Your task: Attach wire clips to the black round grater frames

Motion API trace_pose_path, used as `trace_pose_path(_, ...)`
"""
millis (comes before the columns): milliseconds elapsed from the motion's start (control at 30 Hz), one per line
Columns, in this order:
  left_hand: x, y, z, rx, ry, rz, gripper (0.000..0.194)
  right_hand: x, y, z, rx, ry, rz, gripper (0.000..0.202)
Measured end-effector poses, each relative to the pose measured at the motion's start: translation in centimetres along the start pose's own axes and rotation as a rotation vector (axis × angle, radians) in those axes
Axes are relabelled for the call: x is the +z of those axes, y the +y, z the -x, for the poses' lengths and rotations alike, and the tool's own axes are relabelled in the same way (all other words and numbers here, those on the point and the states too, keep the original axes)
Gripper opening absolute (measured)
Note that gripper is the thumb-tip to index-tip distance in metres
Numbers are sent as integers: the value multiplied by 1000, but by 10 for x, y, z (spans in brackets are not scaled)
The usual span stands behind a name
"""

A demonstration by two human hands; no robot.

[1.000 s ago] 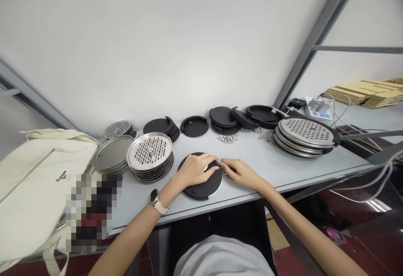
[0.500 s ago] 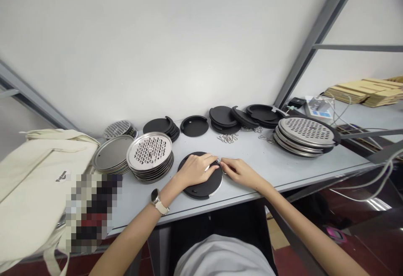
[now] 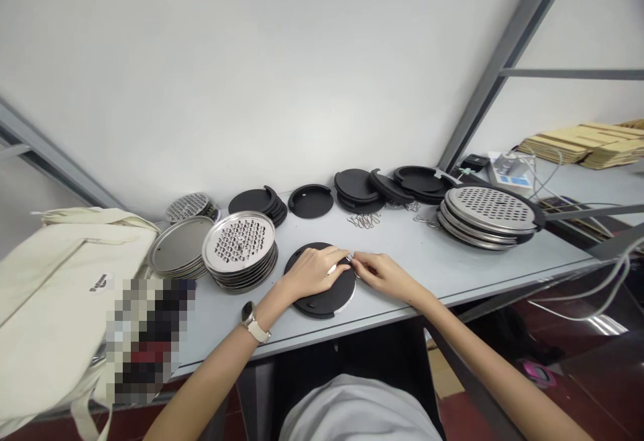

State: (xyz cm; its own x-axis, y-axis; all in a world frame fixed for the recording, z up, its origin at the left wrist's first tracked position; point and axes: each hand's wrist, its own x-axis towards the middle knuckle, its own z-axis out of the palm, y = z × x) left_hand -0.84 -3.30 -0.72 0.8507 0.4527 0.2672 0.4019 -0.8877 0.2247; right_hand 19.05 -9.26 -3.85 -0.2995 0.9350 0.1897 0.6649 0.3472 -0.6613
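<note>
A metal piece (image 3: 349,258) is pinched by the right hand (image 3: 383,274) at the black disc (image 3: 332,298), best held flat under the half-open left hand (image 3: 312,270).

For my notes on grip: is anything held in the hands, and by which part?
The right hand seems to pinch a small metal piece at the black disc; which part cannot be told. The left hand lies on the disc.

Near black disc (image 3: 335,297): 1. Disc stacks with perforated top (image 3: 244,243): 3. Plain metal disc stack (image 3: 182,245): 1. Cream bag (image 3: 60,280): 1. Watch (image 3: 248,313): 1. Wire hooks (image 3: 364,221): several, count unclear.
</note>
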Motion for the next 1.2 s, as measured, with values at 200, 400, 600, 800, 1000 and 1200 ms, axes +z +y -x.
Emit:
trace_pose_path(200,0,0,1,2,2,10,26,1,1,0,6,6,-17,30)
trace_pose_path(400,-1,1,1,4,-6,5,26,1,0,0,5,8,-22,29)
trace_pose_path(600,-1,1,1,2,-2,11,26,2,3,0,27,-8,-75,31)
trace_pose_path(800,2,-1,1,11,15,20,28,2,5,0,46,-5,-133,35)
trace_pose_path(1000,3,-2,0,10,17,18,28,0,4,-1,65,4,-169,36)
trace_pose_path(1200,1,-4,0,12,9,31,24,-3,5,0,119,114,-250,35)
